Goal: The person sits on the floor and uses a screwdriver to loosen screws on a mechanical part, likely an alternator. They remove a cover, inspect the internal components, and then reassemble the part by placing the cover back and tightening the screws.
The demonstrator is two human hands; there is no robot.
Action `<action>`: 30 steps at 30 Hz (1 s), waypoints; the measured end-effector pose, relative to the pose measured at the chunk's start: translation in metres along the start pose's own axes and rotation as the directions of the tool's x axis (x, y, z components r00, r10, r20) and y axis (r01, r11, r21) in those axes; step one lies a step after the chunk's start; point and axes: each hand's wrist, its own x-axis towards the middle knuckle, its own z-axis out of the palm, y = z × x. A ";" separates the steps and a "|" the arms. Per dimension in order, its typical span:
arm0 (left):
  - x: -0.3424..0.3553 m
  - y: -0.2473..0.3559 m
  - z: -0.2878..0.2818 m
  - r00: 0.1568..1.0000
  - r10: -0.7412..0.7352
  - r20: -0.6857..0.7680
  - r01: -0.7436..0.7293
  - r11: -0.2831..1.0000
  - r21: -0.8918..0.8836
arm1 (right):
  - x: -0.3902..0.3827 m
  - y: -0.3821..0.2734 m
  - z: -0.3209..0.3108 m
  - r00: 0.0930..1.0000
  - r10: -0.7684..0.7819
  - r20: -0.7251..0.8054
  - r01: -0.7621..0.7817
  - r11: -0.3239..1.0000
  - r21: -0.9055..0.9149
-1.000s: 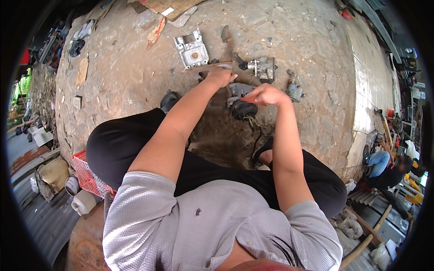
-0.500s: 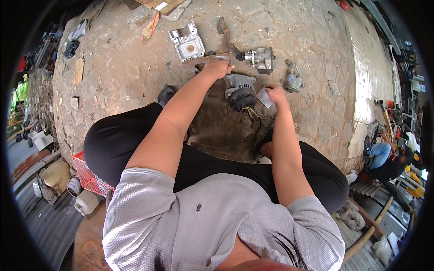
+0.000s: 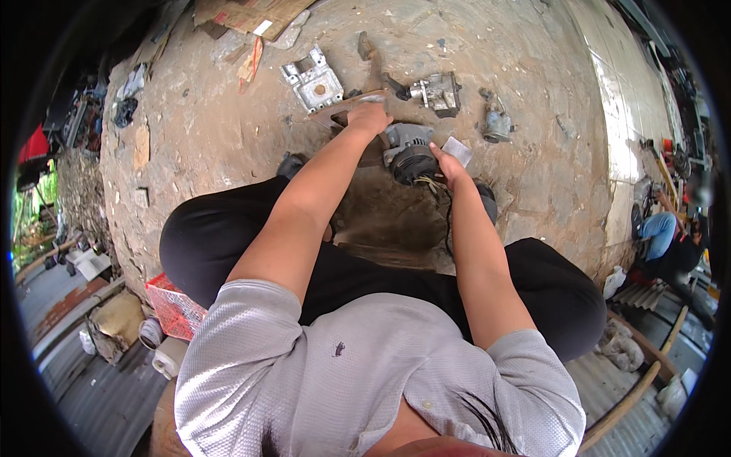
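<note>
One motor [image 3: 411, 158]: right hand [image 3: 449, 165] nearer, at its right, pinching grey sheet [image 3: 458, 151]; left hand [image 3: 368, 118] grips plate [image 3: 327, 113] far-left.

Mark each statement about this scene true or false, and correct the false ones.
1. The left hand grips a flat plate. True.
2. The red crate stands on the person's right. False: the red crate is on the left.
3. A grey sheet is at the right hand. True.
4. The motor lies to the left of the plate. False: the motor is to its right, nearer the person's body.
5. Wires come out at the motor's black end. True.
6. The jeans at the picture's right are red. False: the jeans are blue.
</note>
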 end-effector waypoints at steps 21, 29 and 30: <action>-0.142 -0.052 0.033 0.969 -0.190 0.159 0.165 0.974 0.158 | 0.057 -0.085 0.038 0.914 -0.391 0.109 0.403 0.842 -0.358; -0.119 -0.072 0.047 0.868 -0.333 0.369 0.354 0.935 0.011 | 0.018 -0.072 0.096 0.915 -0.217 0.340 0.400 0.383 -0.833; -0.113 -0.074 0.051 0.878 -0.309 0.366 0.336 0.942 -0.012 | 0.023 -0.073 0.092 0.898 -0.215 0.383 0.438 0.352 -0.827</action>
